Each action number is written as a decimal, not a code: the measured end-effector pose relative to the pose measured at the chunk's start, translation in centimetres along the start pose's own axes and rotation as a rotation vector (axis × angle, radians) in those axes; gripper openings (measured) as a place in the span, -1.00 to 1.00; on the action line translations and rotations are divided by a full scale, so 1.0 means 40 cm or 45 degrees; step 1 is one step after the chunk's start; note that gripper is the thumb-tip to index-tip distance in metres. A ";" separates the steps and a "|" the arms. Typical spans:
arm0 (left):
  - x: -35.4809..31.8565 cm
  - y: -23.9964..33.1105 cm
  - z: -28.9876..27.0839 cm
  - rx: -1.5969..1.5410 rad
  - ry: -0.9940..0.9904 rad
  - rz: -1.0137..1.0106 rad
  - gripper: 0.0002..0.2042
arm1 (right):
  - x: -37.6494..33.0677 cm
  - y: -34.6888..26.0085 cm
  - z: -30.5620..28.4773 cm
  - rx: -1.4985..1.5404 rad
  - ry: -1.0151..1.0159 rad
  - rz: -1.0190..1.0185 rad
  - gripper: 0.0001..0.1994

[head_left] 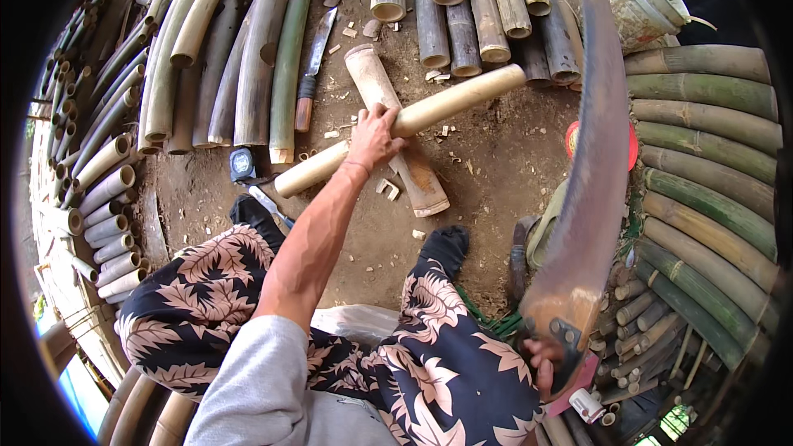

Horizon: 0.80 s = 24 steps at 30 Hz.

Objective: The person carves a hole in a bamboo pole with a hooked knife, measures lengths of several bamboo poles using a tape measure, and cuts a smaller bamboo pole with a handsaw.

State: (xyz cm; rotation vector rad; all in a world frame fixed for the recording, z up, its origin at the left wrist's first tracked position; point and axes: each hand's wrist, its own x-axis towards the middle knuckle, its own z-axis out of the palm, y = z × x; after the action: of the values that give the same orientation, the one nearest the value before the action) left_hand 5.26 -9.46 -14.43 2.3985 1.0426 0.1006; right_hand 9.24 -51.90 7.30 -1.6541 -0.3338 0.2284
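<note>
A pale bamboo tube (462,99) lies slantwise across a second bamboo piece (372,74), a split or hollowed length resting on the dirt floor. My left hand (376,139) wraps over the tube near where the two cross. At the lower right, my right hand (545,363) grips the handle of a large handsaw (582,190). Its long, rust-tinged blade stands up toward the top of the view, apart from the bamboo. Part of the handle is hidden by shadow and by my fingers.
Cut bamboo poles (273,58) line the far side; more bamboo (702,140) is stacked at right. A machete (316,58), a tape measure (243,165) and a red round object (572,139) lie on the ground. A dirty white bucket (632,0) stands far right. Wood chips are scattered about.
</note>
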 end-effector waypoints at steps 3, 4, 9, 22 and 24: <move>-0.010 -0.047 -0.012 0.024 0.086 0.094 -0.32 | 0.070 -0.019 0.039 0.019 -0.239 0.121 -0.37; -0.015 -0.046 -0.005 -0.006 0.034 0.109 -0.31 | 0.090 -0.020 0.061 -0.006 -0.308 0.146 -0.37; -0.061 0.010 -0.003 -0.020 -0.130 0.090 -0.29 | 0.141 0.053 0.135 -0.321 -0.475 0.078 -0.41; -0.069 0.024 -0.001 -0.092 0.020 0.143 -0.46 | 0.199 0.147 0.217 -0.625 -0.745 -0.510 -0.44; -0.063 0.041 0.014 -0.077 0.099 0.048 -0.51 | 0.199 0.150 0.215 -0.607 -0.760 -0.481 -0.44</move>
State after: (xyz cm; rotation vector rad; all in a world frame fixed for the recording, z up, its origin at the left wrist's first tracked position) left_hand 4.72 -12.41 -13.79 2.3770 1.0142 0.2369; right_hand 14.24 -41.65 0.77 -1.9204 -1.2156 0.3745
